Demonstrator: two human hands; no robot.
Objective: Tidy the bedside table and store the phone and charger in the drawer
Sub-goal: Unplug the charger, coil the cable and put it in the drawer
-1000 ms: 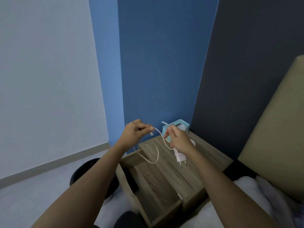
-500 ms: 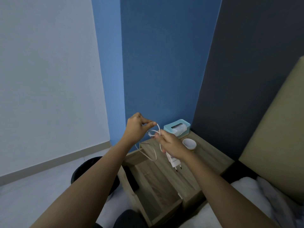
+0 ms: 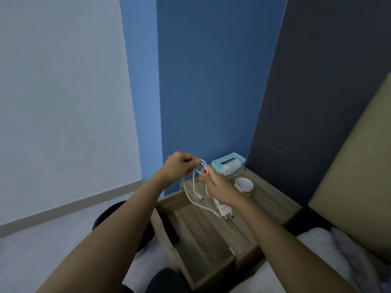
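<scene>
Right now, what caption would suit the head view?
Left hand and right hand loop a charger by its cable over the table, drawer open.

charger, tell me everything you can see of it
The charger is a white, plastic-looking adapter with two dark pins pointing down, trailing a thin white cable. The right hand grips the adapter and gathered loops; the left hand pinches a loop's top. The connector end dangles free. All is held above the bedside table and its open drawer.
</scene>
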